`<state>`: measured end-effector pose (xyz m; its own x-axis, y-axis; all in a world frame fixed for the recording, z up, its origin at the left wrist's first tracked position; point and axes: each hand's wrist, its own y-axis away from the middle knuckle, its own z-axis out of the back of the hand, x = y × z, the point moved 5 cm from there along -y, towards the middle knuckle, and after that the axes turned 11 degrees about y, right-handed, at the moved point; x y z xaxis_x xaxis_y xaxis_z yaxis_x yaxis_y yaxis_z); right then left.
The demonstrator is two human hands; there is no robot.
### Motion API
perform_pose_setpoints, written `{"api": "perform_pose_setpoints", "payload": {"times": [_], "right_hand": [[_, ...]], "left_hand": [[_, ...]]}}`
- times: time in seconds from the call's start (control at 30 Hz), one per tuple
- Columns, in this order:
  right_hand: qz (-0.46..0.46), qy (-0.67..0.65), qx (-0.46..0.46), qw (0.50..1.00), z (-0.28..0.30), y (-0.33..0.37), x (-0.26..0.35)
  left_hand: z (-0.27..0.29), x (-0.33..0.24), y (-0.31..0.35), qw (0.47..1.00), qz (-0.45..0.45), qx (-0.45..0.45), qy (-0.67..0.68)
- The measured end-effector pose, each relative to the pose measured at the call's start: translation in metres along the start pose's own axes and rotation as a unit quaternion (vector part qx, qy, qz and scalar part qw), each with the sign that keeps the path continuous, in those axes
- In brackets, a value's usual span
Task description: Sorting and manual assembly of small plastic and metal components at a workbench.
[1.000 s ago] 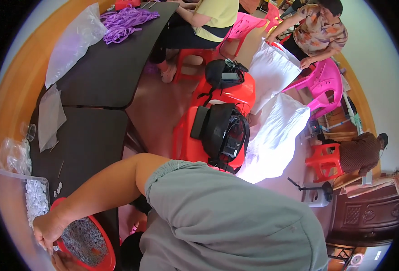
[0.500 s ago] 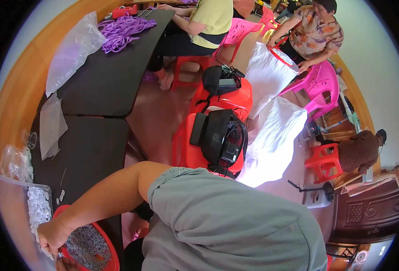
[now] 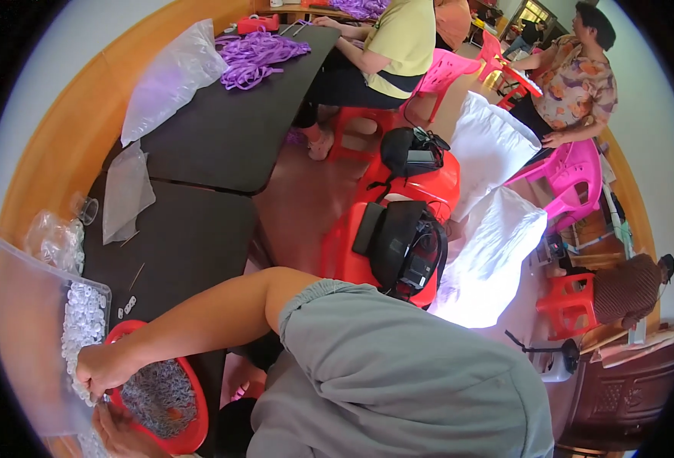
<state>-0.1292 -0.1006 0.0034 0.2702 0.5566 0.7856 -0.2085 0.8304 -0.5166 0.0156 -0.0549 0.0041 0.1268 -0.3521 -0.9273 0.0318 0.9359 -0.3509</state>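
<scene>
My right hand (image 3: 105, 371) is closed in a pinch over the near rim of a clear plastic bin, and whatever small thing its fingers hold is too small to name. Just below it, my left hand (image 3: 123, 433) has its fingertips drawn together close to the right one's, partly cut off by the picture's edge. Small clear-white plastic pieces (image 3: 85, 309) fill part of the bin (image 3: 28, 263). Against the bin stands a red oval basin (image 3: 202, 408) of thin grey metal pieces (image 3: 158, 397), partly under my right wrist.
Two white pieces (image 3: 127, 308) and a thin stick (image 3: 137, 276) lie on the dark table (image 3: 192, 244). Purple straps (image 3: 261, 57) and plastic bags (image 3: 173, 80) are farther up. Red stools with black bags (image 3: 402, 244) and white sacks (image 3: 490, 252) stand rightward. Other people sit nearby.
The whole view has shifted, moving the scene rightward. My hands stay close together by the bin, with more of the left one showing. A person at the far right has moved a red tray off a white sack.
</scene>
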Motion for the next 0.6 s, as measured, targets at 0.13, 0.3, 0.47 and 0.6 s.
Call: {"api": "perform_pose_setpoints", "payload": {"times": [0.13, 0.3, 0.47, 0.6], "right_hand": [[-0.006, -0.023, 0.007, 1.0, 0.01, 0.006, 0.009], [-0.028, -0.067, 0.011, 0.997, 0.012, 0.01, 0.013], [-0.043, -0.112, 0.014, 0.993, 0.017, 0.014, 0.012], [-0.067, -0.126, 0.027, 0.989, 0.019, 0.017, 0.008]], "left_hand": [[0.004, 0.01, -0.008, 0.999, 0.026, -0.027, 0.016], [0.003, 0.014, -0.009, 0.992, 0.027, -0.009, 0.121], [-0.011, -0.005, 0.001, 0.995, 0.031, -0.004, 0.093], [-0.014, -0.003, 0.0, 0.994, 0.064, 0.001, 0.086]]}}
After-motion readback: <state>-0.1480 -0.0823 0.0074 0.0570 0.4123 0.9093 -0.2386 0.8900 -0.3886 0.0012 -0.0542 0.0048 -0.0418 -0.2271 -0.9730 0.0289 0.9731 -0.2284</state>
